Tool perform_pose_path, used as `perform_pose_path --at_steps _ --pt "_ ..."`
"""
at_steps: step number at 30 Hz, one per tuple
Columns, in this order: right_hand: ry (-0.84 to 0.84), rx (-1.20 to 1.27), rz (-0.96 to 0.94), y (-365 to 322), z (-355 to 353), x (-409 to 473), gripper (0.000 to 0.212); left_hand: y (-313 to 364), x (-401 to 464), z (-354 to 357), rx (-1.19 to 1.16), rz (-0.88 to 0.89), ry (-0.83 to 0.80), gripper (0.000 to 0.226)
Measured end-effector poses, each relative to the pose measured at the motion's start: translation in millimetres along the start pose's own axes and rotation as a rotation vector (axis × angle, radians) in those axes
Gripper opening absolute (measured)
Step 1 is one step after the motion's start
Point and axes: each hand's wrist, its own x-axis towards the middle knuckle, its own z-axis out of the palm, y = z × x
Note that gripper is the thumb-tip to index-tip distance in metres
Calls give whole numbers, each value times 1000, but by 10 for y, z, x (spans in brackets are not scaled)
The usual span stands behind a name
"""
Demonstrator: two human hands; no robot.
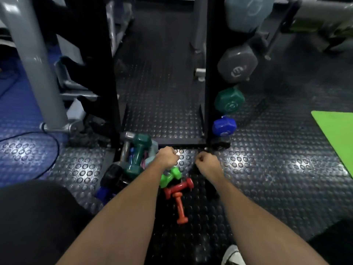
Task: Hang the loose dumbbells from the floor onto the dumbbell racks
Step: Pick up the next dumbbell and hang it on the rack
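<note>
Floor pile, frame centre — left hand (168, 156) and right hand (205, 159) curled, contents unclear — advise gripping green dumbbell (170, 176) mid-handle.

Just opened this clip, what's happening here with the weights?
A person is reaching both arms down toward a pile of loose dumbbells on the studded rubber floor at the foot of a black dumbbell rack. The left hand and right hand are curled into fists; neither clearly holds anything. A bright green dumbbell, a red one, an orange one and a dark green one lie on the floor. The rack already carries grey, green and blue dumbbells on its right side.
</note>
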Motion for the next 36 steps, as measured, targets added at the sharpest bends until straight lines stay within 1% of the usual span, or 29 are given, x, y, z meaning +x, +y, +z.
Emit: perform_pose_path --at_steps 4,6,8,10,13,15,16,17,18,20,21,22,23,25,27,28,30,32,36 --pt "-178 -76 45 267 415 132 24 -364 203 317 143 -45 -59 21" --pt "-226 -93 29 313 575 214 26 -455 238 393 206 -43 -42 23" --pt "-261 -103 4 279 737 296 24 -455 244 422 229 -52 -13 19" --pt "-272 -97 38 240 954 406 28 -418 227 407 242 -51 27 14" --pt "-268 -24 213 193 1257 475 45 -431 235 421 295 -62 56 18" --pt "-177 -1 240 193 1364 476 49 -480 244 444 318 -69 61 21" --pt "-124 3 214 215 1396 492 49 -512 249 460 329 -68 52 23" --pt "-120 3 173 231 1416 513 51 -537 246 467 339 -61 49 24" --pt "-151 -17 120 252 1426 544 57 -564 242 473 351 -53 39 24" --pt "-284 -66 53 285 1469 617 76 -617 235 486 362 -50 9 23" --pt "-346 -97 22 291 1481 654 82 -637 235 493 361 -46 -7 22" --pt "-389 -135 -14 307 1501 686 83 -649 227 494 356 -39 -20 20" --pt "-411 -176 -49 319 1510 706 80 -663 227 493 349 -25 -28 19" --pt "-420 -241 -105 340 1487 712 66 -691 229 477 326 -11 -17 23" --pt "-423 -279 -143 366 1432 731 57 -692 232 460 308 -6 -8 30" --pt "-440 -297 -154 380 1416 754 58 -688 231 451 294 -8 -11 30" --pt "-479 -359 -170 374 1377 769 71 -691 253 445 274 -6 -17 25" --pt "-514 -400 -154 379 1347 758 83 -681 251 435 281 -3 -26 30" --pt "-551 -388 -127 460 1264 629 93 -678 249 449 291 -7 -2 36"
